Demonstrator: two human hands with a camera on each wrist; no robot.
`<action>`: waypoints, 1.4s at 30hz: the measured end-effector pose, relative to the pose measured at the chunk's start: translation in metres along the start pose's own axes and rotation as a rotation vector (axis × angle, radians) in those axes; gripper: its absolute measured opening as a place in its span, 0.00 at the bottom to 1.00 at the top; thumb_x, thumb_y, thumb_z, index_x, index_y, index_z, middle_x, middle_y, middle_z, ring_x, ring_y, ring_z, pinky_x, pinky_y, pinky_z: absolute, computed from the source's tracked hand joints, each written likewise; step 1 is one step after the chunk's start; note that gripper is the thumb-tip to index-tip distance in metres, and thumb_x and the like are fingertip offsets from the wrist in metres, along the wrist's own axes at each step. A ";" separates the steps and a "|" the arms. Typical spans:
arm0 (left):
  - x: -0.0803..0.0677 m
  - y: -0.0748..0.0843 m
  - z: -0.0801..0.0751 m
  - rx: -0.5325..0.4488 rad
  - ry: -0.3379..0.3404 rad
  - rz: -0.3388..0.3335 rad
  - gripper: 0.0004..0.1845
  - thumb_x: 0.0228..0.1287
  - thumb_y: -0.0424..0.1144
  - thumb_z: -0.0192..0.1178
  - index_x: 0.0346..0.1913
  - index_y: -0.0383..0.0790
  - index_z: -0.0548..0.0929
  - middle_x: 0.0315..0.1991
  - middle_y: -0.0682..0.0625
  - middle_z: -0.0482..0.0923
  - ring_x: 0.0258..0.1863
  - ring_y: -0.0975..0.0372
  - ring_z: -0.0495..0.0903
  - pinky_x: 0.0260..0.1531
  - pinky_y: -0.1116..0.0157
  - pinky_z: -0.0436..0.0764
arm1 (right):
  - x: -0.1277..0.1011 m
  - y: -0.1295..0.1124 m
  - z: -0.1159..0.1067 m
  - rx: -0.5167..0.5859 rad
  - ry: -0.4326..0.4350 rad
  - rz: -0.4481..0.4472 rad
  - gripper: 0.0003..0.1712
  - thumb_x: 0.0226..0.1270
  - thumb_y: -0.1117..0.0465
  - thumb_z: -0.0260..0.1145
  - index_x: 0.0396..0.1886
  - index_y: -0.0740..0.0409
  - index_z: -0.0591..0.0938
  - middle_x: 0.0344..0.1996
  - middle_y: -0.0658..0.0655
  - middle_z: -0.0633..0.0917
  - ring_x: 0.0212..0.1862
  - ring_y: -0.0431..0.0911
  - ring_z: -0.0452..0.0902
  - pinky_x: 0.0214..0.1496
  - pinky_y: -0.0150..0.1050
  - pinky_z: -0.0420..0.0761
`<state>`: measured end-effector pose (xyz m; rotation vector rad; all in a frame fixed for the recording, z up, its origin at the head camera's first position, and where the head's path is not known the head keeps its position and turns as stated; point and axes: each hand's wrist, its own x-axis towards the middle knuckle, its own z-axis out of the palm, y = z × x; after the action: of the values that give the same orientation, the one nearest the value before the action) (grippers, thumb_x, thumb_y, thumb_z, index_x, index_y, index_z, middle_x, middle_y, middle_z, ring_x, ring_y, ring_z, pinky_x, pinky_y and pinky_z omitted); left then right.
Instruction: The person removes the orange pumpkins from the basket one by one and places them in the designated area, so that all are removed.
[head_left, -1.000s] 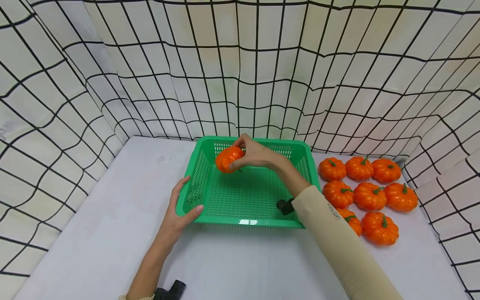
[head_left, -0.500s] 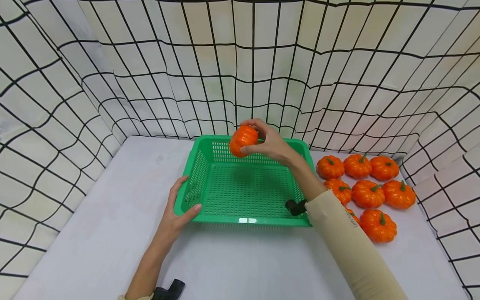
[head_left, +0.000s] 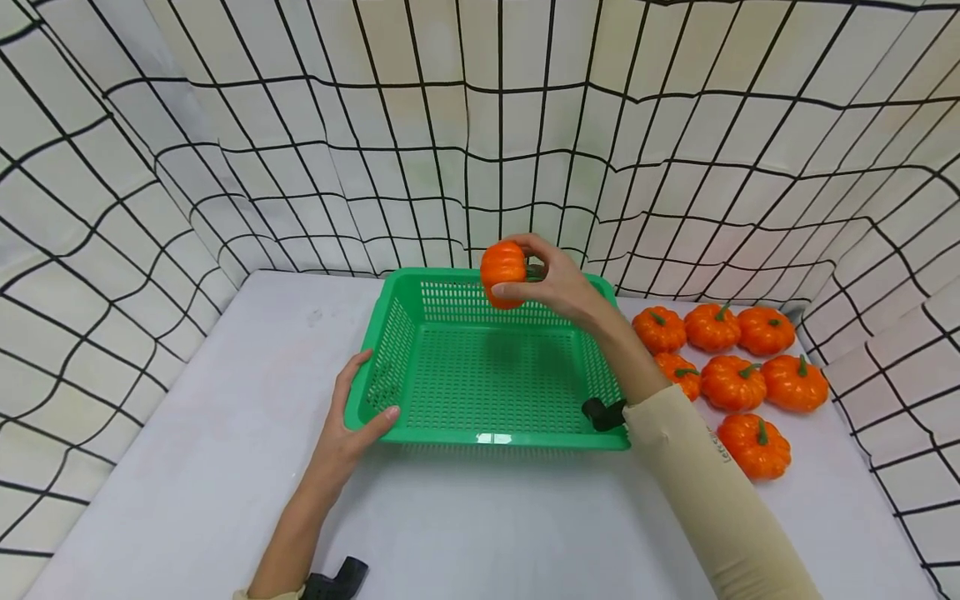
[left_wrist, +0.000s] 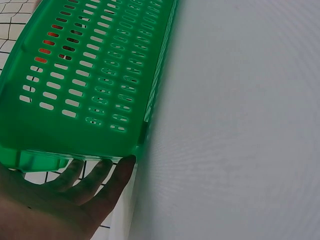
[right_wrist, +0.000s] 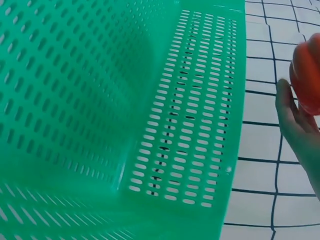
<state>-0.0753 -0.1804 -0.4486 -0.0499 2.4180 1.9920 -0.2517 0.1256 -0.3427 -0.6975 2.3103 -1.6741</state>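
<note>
My right hand (head_left: 551,279) holds a small orange pumpkin (head_left: 502,273) between thumb and fingers, raised above the back rim of the green plastic basket (head_left: 513,437). The pumpkin's green stem points toward the palm. At the right edge of the right wrist view, the same pumpkin (right_wrist: 307,75) and part of the hand show past the basket's rim. My left hand (head_left: 347,429) grips the basket's front left corner, thumb over the rim and fingers along the outer side. The left wrist view shows those fingers (left_wrist: 115,185) against the slotted basket wall (left_wrist: 75,135).
Several orange pumpkins (head_left: 732,383) stand in rows on the white table (head_left: 187,433), right of the basket; the right sleeve (head_left: 712,483) covers part of that area. A white wall with black netting (head_left: 420,167) surrounds the table at the back and sides.
My right hand has lifted the pumpkin out of the basket's back left part and carried it up and to the right. My left hand keeps its grip on the basket corner.
</note>
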 end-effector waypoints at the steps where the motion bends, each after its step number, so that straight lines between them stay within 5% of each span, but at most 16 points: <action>1: 0.000 0.000 0.000 0.002 0.002 0.000 0.46 0.71 0.40 0.63 0.82 0.69 0.49 0.85 0.52 0.44 0.81 0.50 0.52 0.73 0.44 0.58 | -0.001 -0.002 -0.001 -0.006 0.000 0.008 0.37 0.61 0.54 0.75 0.70 0.48 0.74 0.62 0.57 0.79 0.54 0.56 0.79 0.53 0.47 0.82; 10: 0.001 0.001 0.000 -0.006 -0.001 0.003 0.45 0.71 0.41 0.63 0.82 0.69 0.50 0.85 0.53 0.44 0.81 0.50 0.51 0.73 0.43 0.57 | -0.011 -0.011 -0.014 -0.035 0.056 0.015 0.43 0.60 0.52 0.77 0.74 0.46 0.69 0.64 0.55 0.78 0.57 0.53 0.77 0.57 0.48 0.82; 25: -0.001 0.000 -0.001 -0.010 -0.006 0.000 0.45 0.72 0.40 0.62 0.82 0.70 0.49 0.85 0.52 0.44 0.80 0.51 0.52 0.72 0.46 0.58 | -0.029 -0.025 -0.045 -0.144 0.135 0.038 0.40 0.65 0.49 0.74 0.75 0.40 0.71 0.67 0.55 0.77 0.60 0.52 0.76 0.57 0.47 0.82; 33: 0.000 0.000 -0.001 -0.021 -0.010 0.006 0.46 0.71 0.40 0.62 0.83 0.69 0.49 0.85 0.51 0.44 0.81 0.50 0.51 0.73 0.43 0.57 | -0.044 -0.027 -0.056 -0.156 0.187 0.078 0.46 0.64 0.51 0.77 0.78 0.46 0.66 0.72 0.54 0.73 0.65 0.52 0.74 0.67 0.52 0.79; 42: -0.001 0.000 -0.001 -0.024 -0.010 0.006 0.46 0.71 0.40 0.62 0.82 0.69 0.50 0.85 0.52 0.44 0.81 0.51 0.51 0.73 0.43 0.56 | -0.069 -0.026 -0.067 -0.142 0.247 0.094 0.44 0.65 0.52 0.77 0.78 0.36 0.68 0.75 0.49 0.71 0.68 0.48 0.74 0.62 0.38 0.81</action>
<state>-0.0745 -0.1816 -0.4481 -0.0320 2.3913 2.0189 -0.2136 0.2087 -0.3037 -0.4183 2.6074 -1.6485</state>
